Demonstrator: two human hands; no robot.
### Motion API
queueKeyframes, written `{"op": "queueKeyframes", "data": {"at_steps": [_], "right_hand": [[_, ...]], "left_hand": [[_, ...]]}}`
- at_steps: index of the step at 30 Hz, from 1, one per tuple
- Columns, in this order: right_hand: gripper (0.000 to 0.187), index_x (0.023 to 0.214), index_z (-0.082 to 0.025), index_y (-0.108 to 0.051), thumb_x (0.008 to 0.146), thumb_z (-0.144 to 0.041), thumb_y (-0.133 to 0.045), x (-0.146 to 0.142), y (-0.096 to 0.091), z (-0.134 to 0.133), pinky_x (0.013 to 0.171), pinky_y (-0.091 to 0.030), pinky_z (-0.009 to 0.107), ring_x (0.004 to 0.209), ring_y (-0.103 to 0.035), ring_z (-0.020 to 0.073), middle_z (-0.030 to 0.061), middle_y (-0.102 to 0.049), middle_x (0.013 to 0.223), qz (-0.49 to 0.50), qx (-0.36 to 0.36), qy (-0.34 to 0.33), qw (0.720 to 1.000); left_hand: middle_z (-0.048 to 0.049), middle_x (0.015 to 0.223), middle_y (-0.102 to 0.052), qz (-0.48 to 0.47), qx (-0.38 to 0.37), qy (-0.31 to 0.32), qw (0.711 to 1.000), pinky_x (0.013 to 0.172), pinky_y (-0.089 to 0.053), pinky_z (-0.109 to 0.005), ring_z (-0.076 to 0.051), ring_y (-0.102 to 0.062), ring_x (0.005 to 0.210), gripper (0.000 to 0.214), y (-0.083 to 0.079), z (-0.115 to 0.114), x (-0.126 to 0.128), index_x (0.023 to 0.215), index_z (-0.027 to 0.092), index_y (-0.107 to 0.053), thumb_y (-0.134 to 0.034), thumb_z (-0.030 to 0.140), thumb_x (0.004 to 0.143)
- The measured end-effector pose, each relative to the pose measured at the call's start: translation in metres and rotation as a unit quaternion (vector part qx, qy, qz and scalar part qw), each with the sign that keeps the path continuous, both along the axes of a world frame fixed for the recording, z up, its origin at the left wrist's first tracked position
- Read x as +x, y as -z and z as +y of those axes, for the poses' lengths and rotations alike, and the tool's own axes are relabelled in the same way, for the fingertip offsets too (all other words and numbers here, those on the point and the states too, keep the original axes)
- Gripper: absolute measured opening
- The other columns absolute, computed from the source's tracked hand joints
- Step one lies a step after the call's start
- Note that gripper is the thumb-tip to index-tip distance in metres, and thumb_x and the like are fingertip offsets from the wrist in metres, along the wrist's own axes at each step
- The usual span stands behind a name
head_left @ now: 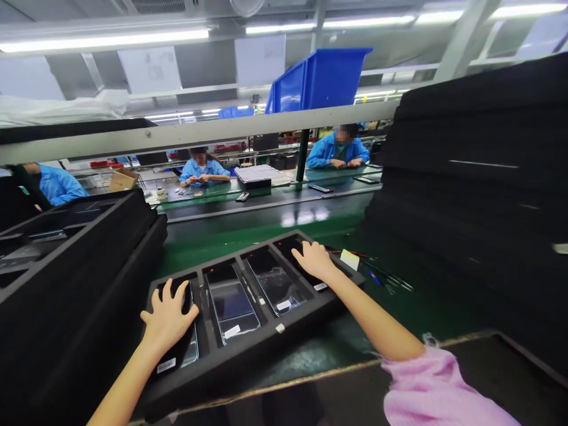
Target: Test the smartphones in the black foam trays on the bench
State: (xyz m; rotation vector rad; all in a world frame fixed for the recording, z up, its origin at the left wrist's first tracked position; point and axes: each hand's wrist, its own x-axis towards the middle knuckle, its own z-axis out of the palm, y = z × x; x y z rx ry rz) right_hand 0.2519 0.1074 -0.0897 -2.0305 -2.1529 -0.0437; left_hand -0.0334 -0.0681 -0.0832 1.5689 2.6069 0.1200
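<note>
A black foam tray [222, 362] lies at a slant on the green bench, with several smartphones side by side in its slots. Fingers spread, my left hand [165, 322] rests over the leftmost phone [191, 350] and covers much of it. My right hand [316, 261] lies over the rightmost slot, thumb stretched out and fingers apart, with part of a dark phone [289, 244] showing beside it. Between my hands, a dark-screened phone [231, 302] and another phone [276, 281] are uncovered, each with a white label near its lower end.
Stacked black foam trays rise at the left [89, 266] and, higher, at the right [470, 207]. Pens and thin tools [388, 278] lie right of the tray near a yellow note [349, 259]. A blue bin [319, 83] sits overhead. Co-workers in blue work across the line.
</note>
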Motion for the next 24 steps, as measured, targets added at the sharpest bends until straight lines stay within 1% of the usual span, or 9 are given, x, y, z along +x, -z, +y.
{"op": "queueKeyframes", "data": {"at_steps": [2,4,8,12,15,20,22,24], "right_hand": [[0.042,0.111,-0.004,-0.053,0.093,-0.039,-0.037,0.001,0.0,-0.001,0.083,-0.04,0.036,0.105,-0.054,0.031,0.0248,-0.054,0.112,-0.002,0.002,0.002,1.0],[0.041,0.111,-0.004,-0.053,0.092,-0.038,-0.039,0.0,0.001,-0.004,0.082,-0.041,0.037,0.103,-0.055,0.0317,0.0256,-0.054,0.112,-0.004,0.008,0.005,1.0],[0.041,0.12,-0.006,-0.047,0.092,-0.036,-0.04,-0.004,0.004,-0.006,0.08,-0.042,0.038,0.102,-0.056,0.0315,0.0247,-0.056,0.111,-0.01,0.026,-0.006,1.0],[0.037,0.118,-0.007,-0.046,0.093,-0.033,-0.037,-0.005,0.002,0.004,0.079,-0.044,0.036,0.1,-0.058,0.0288,0.0227,-0.06,0.108,-0.003,0.032,-0.014,0.999],[0.036,0.117,-0.007,-0.046,0.093,-0.032,-0.036,-0.007,0.0,0.017,0.079,-0.044,0.035,0.1,-0.058,0.0285,0.0218,-0.061,0.108,0.003,0.039,-0.012,0.999],[0.034,0.115,-0.007,-0.045,0.093,-0.03,-0.034,-0.01,-0.006,0.036,0.078,-0.044,0.033,0.098,-0.061,0.0277,0.0215,-0.062,0.106,0.026,0.052,0.015,0.998],[0.034,0.115,-0.006,-0.045,0.094,-0.03,-0.032,-0.01,-0.006,0.04,0.077,-0.044,0.033,0.097,-0.061,0.0276,0.0211,-0.063,0.105,0.037,0.055,0.026,0.997],[0.035,0.114,-0.006,-0.045,0.093,-0.031,-0.034,-0.009,-0.007,0.04,0.077,-0.044,0.033,0.098,-0.061,0.028,0.021,-0.063,0.104,0.045,0.055,0.03,0.997]], "left_hand": [[-0.0099,0.15,-0.014,-0.005,0.004,0.001,1.0,0.092,-0.033,-0.064,-0.035,-0.02,0.134,0.052,0.0,0.002,0.001,0.136,0.029,-0.034,-0.035,0.038,0.085],[-0.0094,0.15,-0.016,-0.009,0.011,0.0,1.0,0.091,-0.034,-0.063,-0.033,-0.023,0.132,0.052,0.0,0.004,0.001,0.136,0.03,-0.034,-0.035,0.036,0.084],[-0.0105,0.15,-0.014,-0.01,0.028,-0.011,0.999,0.089,-0.035,-0.063,-0.034,-0.024,0.131,0.055,0.002,0.008,-0.001,0.14,0.03,-0.025,-0.033,0.035,0.085],[-0.0114,0.15,-0.012,-0.014,0.04,-0.014,0.999,0.086,-0.036,-0.065,-0.035,-0.025,0.13,0.056,0.003,0.013,-0.003,0.139,0.031,-0.026,-0.036,0.033,0.085],[-0.0117,0.151,-0.009,-0.019,0.052,-0.004,0.998,0.086,-0.035,-0.066,-0.035,-0.023,0.131,0.055,0.002,0.027,-0.005,0.139,0.03,-0.028,-0.037,0.032,0.084],[-0.0128,0.15,-0.009,-0.022,0.063,0.009,0.998,0.089,-0.032,-0.067,-0.037,-0.025,0.13,0.057,-0.002,0.059,-0.012,0.138,0.029,-0.03,-0.042,0.031,0.082],[-0.0122,0.15,-0.01,-0.021,0.067,0.015,0.997,0.09,-0.033,-0.066,-0.036,-0.025,0.13,0.057,-0.003,0.066,-0.014,0.138,0.03,-0.03,-0.042,0.031,0.082],[-0.0111,0.15,-0.01,-0.02,0.069,0.02,0.997,0.091,-0.033,-0.065,-0.035,-0.025,0.131,0.056,-0.002,0.068,-0.016,0.137,0.031,-0.031,-0.041,0.032,0.083]]}}
